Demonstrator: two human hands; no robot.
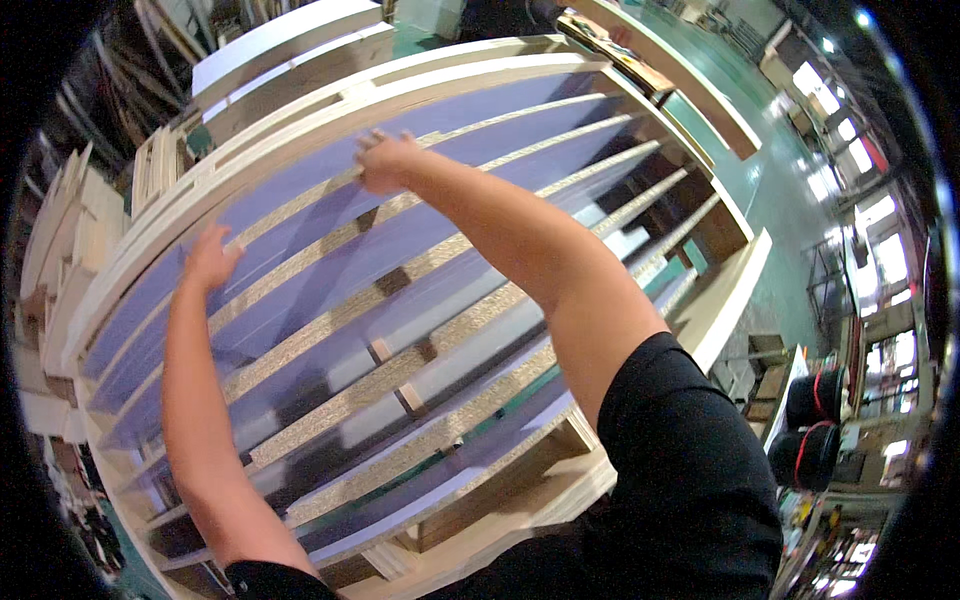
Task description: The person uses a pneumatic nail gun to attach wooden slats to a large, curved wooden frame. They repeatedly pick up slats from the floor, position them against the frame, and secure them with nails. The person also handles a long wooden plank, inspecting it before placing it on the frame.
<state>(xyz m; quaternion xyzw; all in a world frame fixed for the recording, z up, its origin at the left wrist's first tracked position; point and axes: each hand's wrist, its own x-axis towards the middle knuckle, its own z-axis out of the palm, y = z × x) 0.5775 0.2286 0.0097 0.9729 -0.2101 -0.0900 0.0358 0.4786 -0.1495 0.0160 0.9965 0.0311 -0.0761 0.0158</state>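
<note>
A large pale wooden frame (pixel 355 95) fills the middle of the view. Inside it, several chipboard strips (pixel 300 330) run lengthwise on edge, with purple-blue faces (pixel 300 285) showing between them. Both my arms stretch across to the far side. My left hand (pixel 212 258) is at the far-left part of the farthest strip, thumb apart from the fingers. Farther right along that same strip is my right hand (pixel 388 162), its fingers spread and slightly blurred. Whether either palm presses on the strip's edge is hard to see.
Small wooden blocks (pixel 410 398) sit between the nearer strips. White-topped stacked boards (pixel 290 50) stand beyond the frame, and leaning timber (pixel 70 230) is at the left. A long beam (pixel 700 85) lies at the far right, near black round containers (pixel 805 455) lower down.
</note>
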